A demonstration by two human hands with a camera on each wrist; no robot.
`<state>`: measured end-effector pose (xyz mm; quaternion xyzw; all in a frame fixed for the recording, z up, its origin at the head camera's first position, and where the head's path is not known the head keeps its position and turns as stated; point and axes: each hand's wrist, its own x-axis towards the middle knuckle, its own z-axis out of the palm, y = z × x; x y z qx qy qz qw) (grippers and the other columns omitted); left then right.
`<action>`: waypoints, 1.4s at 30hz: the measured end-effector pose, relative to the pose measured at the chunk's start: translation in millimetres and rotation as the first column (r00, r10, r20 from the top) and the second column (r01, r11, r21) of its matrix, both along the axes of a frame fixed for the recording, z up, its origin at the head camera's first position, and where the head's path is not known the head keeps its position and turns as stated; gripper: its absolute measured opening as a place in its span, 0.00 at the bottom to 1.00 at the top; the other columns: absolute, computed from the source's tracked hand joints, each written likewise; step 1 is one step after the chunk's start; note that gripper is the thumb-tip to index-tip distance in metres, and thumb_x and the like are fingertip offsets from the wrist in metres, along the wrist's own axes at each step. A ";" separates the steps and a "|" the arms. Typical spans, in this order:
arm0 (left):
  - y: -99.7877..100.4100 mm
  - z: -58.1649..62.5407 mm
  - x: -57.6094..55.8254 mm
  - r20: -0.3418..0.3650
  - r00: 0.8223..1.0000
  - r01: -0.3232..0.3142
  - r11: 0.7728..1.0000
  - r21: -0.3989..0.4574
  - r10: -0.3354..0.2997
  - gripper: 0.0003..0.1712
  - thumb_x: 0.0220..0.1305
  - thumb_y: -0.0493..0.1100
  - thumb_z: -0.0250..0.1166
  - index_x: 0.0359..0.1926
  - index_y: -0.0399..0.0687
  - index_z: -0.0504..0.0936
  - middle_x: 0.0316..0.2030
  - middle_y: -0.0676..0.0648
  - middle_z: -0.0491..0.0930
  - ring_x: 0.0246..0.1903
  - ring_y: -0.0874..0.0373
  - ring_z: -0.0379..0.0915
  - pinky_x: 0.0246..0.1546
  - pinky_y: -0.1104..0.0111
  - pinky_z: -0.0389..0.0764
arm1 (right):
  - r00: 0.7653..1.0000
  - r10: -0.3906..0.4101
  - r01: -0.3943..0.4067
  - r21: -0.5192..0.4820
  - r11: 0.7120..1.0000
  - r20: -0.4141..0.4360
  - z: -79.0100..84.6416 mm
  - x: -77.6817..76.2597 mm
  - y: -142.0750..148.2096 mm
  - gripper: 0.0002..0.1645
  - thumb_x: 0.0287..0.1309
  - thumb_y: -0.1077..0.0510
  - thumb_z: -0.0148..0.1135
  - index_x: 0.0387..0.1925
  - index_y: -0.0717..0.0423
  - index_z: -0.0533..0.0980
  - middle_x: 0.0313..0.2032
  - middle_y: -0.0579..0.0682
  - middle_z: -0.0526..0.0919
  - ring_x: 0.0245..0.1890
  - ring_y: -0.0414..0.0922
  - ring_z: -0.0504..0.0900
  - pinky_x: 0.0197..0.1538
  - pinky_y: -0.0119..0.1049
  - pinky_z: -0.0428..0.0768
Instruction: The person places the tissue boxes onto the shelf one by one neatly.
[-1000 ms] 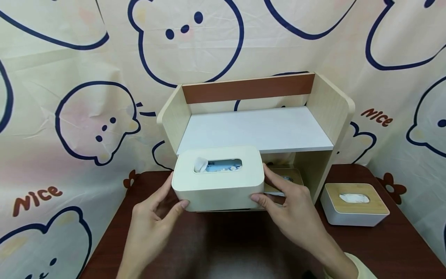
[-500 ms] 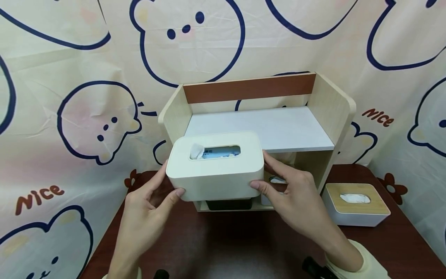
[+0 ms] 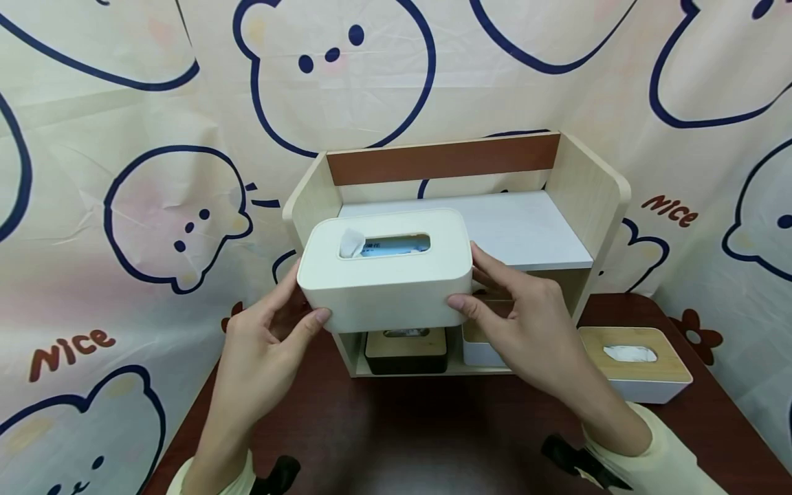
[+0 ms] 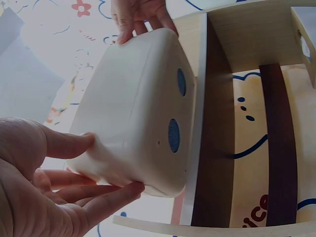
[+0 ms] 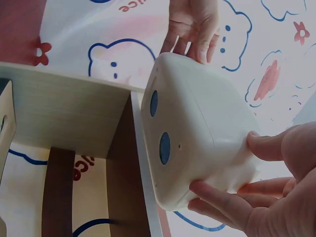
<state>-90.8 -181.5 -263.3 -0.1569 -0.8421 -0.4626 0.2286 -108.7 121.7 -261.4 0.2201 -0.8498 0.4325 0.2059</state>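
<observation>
Dark reddish-brown, the surface (image 3: 433, 433) carries a pale wooden shelf (image 3: 584, 189) at the far side. A cream tissue box (image 3: 385, 273) is held raised before it, clamped between the left hand (image 3: 262, 344) at its left end and the right hand (image 3: 529, 326) at its right, both thumbs on the near face. The head view shows a dark wood-topped box (image 3: 405, 350) in the lower compartment; only the wrist views show blue discs (image 4: 174, 135) under the cream one. Against half a second ago, the cream box appears higher, uncovering the dark box's wooden top.
</observation>
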 end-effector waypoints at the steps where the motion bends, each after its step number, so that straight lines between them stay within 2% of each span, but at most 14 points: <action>1: -0.3 1.2 -3.5 -0.006 1.000 0.006 1.000 -0.005 -0.006 0.42 0.71 0.32 0.71 0.81 0.53 0.68 0.72 0.41 0.78 0.63 0.44 0.84 0.53 0.81 0.81 | 1.000 -0.001 0.001 0.003 1.000 -0.003 1.2 -2.7 0.1 0.43 0.68 0.56 0.75 0.79 0.54 0.67 0.69 0.58 0.80 0.61 0.55 0.87 0.49 0.44 0.91; 7: 0.6 7.6 -22.7 -0.004 1.000 -0.003 1.000 -0.001 0.003 0.41 0.71 0.31 0.70 0.81 0.50 0.67 0.74 0.41 0.76 0.66 0.42 0.81 0.55 0.69 0.83 | 1.000 0.012 -0.012 -0.011 1.000 0.022 7.3 -21.3 -1.1 0.43 0.70 0.55 0.73 0.81 0.52 0.66 0.76 0.54 0.73 0.68 0.57 0.82 0.53 0.49 0.89; 13: 4.8 13.4 -39.7 0.029 0.999 -0.015 0.999 0.036 0.014 0.40 0.72 0.31 0.69 0.81 0.50 0.67 0.75 0.40 0.74 0.69 0.41 0.77 0.58 0.56 0.83 | 0.999 0.019 -0.017 -0.042 0.999 0.051 10.6 -40.4 -4.1 0.42 0.72 0.53 0.71 0.81 0.50 0.65 0.77 0.53 0.72 0.69 0.57 0.81 0.56 0.52 0.88; 19: 8.9 13.4 -55.9 0.036 0.999 -0.043 0.996 0.082 0.040 0.38 0.73 0.32 0.68 0.80 0.49 0.68 0.74 0.40 0.74 0.70 0.44 0.76 0.60 0.57 0.81 | 0.997 0.024 -0.019 -0.068 0.997 0.071 10.4 -59.5 -7.8 0.42 0.72 0.53 0.71 0.81 0.49 0.65 0.76 0.53 0.73 0.70 0.56 0.80 0.60 0.53 0.86; 24: 12.4 12.0 -67.2 0.031 0.998 -0.065 0.992 0.109 0.062 0.39 0.73 0.31 0.68 0.81 0.49 0.67 0.75 0.41 0.73 0.71 0.45 0.75 0.62 0.58 0.80 | 0.997 0.018 -0.012 -0.087 0.996 0.070 10.1 -72.5 -11.5 0.42 0.71 0.55 0.71 0.81 0.51 0.66 0.75 0.55 0.74 0.70 0.56 0.81 0.63 0.53 0.85; 30: 16.4 9.1 -76.2 0.006 0.996 -0.084 0.992 0.096 0.084 0.40 0.74 0.29 0.65 0.82 0.45 0.64 0.76 0.39 0.70 0.73 0.45 0.72 0.66 0.55 0.79 | 0.996 0.003 0.005 -0.093 0.996 0.089 10.7 -81.9 -16.1 0.42 0.72 0.55 0.71 0.81 0.53 0.65 0.76 0.55 0.74 0.70 0.55 0.80 0.67 0.54 0.83; 42: 23.8 5.7 -82.4 -0.029 0.993 -0.111 0.989 0.098 0.114 0.39 0.76 0.26 0.61 0.83 0.41 0.62 0.78 0.38 0.66 0.75 0.44 0.67 0.70 0.52 0.75 | 0.998 0.000 0.007 -0.090 0.996 0.070 6.6 -90.4 -19.9 0.42 0.73 0.54 0.69 0.82 0.53 0.64 0.76 0.56 0.73 0.70 0.56 0.80 0.65 0.53 0.83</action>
